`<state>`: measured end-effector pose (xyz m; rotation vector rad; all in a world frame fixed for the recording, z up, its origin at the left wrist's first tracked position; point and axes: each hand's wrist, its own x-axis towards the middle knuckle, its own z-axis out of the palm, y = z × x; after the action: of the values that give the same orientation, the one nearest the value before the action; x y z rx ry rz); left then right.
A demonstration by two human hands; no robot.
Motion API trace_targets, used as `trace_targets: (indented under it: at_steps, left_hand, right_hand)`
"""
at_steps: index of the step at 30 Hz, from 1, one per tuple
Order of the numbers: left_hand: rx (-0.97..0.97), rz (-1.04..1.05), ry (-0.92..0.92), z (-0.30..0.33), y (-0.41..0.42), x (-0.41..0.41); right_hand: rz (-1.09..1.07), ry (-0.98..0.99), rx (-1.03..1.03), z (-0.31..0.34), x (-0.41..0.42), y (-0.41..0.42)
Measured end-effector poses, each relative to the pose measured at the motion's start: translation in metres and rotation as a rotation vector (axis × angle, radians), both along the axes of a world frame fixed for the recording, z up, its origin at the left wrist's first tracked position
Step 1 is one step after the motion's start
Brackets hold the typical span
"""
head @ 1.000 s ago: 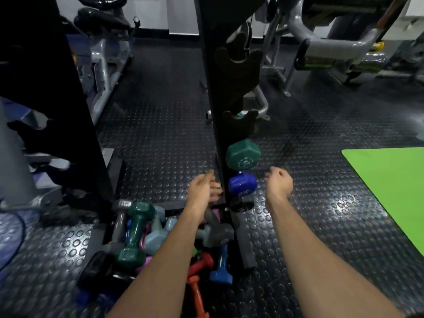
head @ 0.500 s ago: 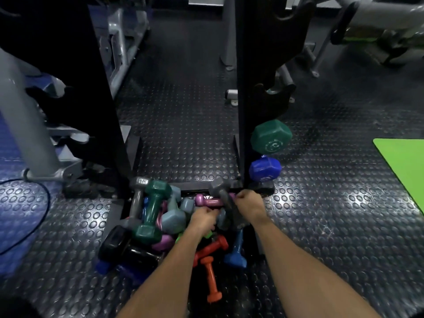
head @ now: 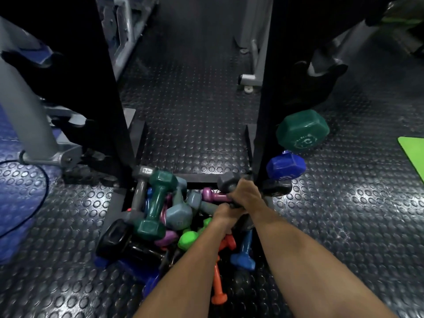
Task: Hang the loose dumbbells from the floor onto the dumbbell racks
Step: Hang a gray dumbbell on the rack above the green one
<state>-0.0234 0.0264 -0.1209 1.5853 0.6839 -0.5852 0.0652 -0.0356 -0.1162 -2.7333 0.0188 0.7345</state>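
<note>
On the studded floor, both hands grip a grey dumbbell.

Dumbbell pile on floor between two rack posts.
Left post at eleven o'clock, right post at one o'clock; two dumbbells hang on the right post's right side.

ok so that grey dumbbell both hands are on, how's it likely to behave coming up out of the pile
The grey dumbbell is probably heavy for its size: the left hand and right hand both grip it. It looks rigid, so expect no flex. Its faceted head should resist rolling. It lies against the purple dumbbell, so lifting may nudge that one.
</note>
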Motion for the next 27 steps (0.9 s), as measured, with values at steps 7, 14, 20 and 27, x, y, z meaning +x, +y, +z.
trace_targets:
  at_steps: [7,14,20,27]
  left_hand:
    - [-0.027,0.03,0.126,0.002,-0.012,-0.006]
    - [-0.222,0.123,0.11,-0.001,-0.016,-0.016]
    - [-0.308,0.177,0.077,-0.004,0.003,-0.031]
    - [-0.155,0.122,-0.011,0.025,0.054,-0.032]
  right_hand:
    - [0.024,0.015,-0.005,-0.005,0.006,-0.004]
    - [-0.004,0.019,0.118,-0.012,0.01,-0.018]
    - [-0.146,0.014,0.296,-0.019,0.003,-0.021]
    - [-0.55,0.035,0.765,-0.007,-0.022,-0.012]
